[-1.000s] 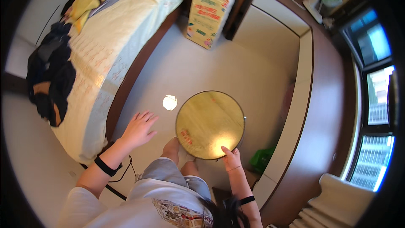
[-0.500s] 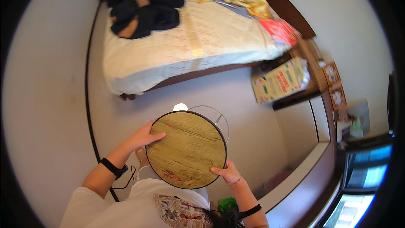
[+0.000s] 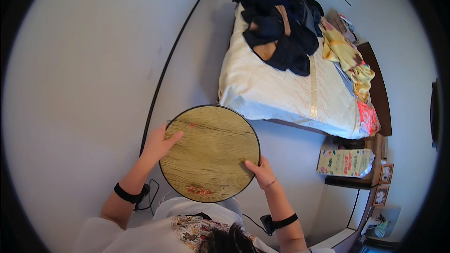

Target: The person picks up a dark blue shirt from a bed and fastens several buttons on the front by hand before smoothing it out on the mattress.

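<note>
I hold a round wood-grain tabletop [image 3: 211, 152] with a thin black rim in front of my body. Small red floral marks show near its upper left and its lower edge. My left hand [image 3: 161, 144] is closed on its left rim, thumb on the upper face and fingers hidden beneath. On the opposite rim my right hand [image 3: 262, 171] grips it the same way. What lies under the disc is mostly covered; a bit of metal peeks out by my left fingers.
Beyond stands a bed [image 3: 281, 93] with a pale cover, dark clothes [image 3: 286, 28] and a yellow cloth [image 3: 347, 56]. A large printed package [image 3: 346, 163] sits at the right beside a wooden cabinet [image 3: 376, 152] and picture frames [image 3: 386, 174]. A black cable [image 3: 166, 61] runs along the left wall's foot.
My view has swung left, so the bed and package now appear further right. Both hands still hold the tabletop; the wire hoop and white round thing beyond its far edge no longer show.
</note>
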